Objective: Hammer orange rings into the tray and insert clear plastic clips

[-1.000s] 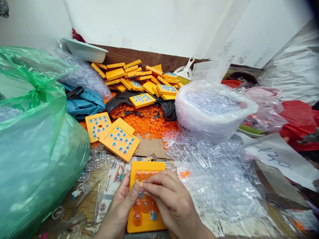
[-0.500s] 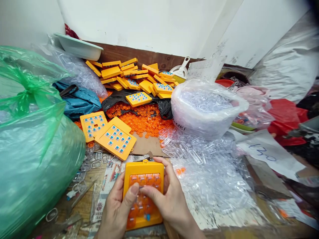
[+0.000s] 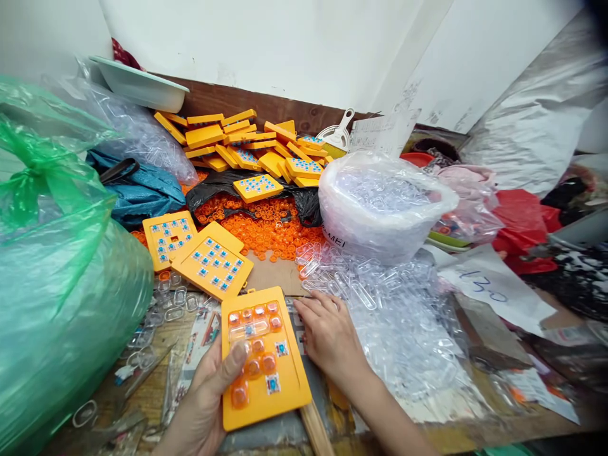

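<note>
My left hand (image 3: pixel 213 386) holds a yellow tray (image 3: pixel 289 392) upright, its thumb pressed on the front near the orange caps. Orange caps (image 3: pixel 254 367) and one long clear cap (image 3: pixel 249 330) sit on the tray; two blue-and-white switches (image 3: pixel 273 384) show uncovered on its right side. Just right of the tray, my right hand (image 3: pixel 327 329) is off it, palm down over the work surface, fingers a little bent and partly spread, with nothing seen in them. Loose clear long caps (image 3: pixel 363 295) lie beyond and right of that hand. Two more yellow trays (image 3: pixel 213 261) lie behind the held one.
Orange caps (image 3: pixel 266 231) spill from a black bag, below a heap of yellow trays (image 3: pixel 204 136). A white bag (image 3: pixel 380 221) of clear pieces stands at centre right. A big green bag (image 3: pixel 71 304) fills the left. A wooden stick (image 3: pixel 316 430) lies at the front.
My right hand has let go of the tray and moved right onto the surface. The tray has turned and shifted slightly, and more of its front shows. The view has shifted a little.
</note>
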The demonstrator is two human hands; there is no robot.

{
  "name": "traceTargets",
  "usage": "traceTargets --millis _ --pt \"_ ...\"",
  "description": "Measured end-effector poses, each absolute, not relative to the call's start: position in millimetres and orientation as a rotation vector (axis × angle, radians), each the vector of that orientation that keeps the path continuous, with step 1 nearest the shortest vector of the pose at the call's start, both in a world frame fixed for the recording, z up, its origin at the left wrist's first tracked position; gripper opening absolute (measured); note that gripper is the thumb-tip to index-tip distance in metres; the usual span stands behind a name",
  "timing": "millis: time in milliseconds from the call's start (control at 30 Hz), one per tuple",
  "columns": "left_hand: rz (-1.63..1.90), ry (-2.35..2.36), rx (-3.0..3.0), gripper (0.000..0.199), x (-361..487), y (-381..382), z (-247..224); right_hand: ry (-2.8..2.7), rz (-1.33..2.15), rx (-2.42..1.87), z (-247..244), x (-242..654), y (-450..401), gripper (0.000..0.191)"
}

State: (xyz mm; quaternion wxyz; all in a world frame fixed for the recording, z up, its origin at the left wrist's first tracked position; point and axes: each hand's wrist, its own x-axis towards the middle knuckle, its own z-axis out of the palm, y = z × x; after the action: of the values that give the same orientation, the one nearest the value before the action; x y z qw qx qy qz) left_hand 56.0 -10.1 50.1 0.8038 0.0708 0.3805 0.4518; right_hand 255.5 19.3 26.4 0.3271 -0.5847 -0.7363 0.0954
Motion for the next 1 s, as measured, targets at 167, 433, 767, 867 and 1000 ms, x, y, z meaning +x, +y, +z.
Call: traceTargets --millis 167,433,767,867,1000 --pt "0.933 0.713 0.148 0.092 50.3 -9.8 45.6 -1.926 0.129 -1.446 28.4 253.7 23.9 0.035" --pt "0.884 0.6 0.179 0.088 48.7 -9.0 34.9 -1.754 0.52 -1.309 66.3 247.2 -31.0 0.025" --pt "0.923 0.614 0.416 0.071 54.5 -15.0 50.4 -1.821 0.311 -1.116 38.8 225.4 -35.0 0.02" --pt "0.958 0.707 0.489 0.062 55.9 -16.9 48.6 -1.771 0.305 -1.196 27.8 222.2 -41.6 0.017" --pt "1.041 0.913 0.708 0.062 58.1 -18.4 43.3 -1.127 0.983 -1.183 16.4 204.1 -48.6 0.009"
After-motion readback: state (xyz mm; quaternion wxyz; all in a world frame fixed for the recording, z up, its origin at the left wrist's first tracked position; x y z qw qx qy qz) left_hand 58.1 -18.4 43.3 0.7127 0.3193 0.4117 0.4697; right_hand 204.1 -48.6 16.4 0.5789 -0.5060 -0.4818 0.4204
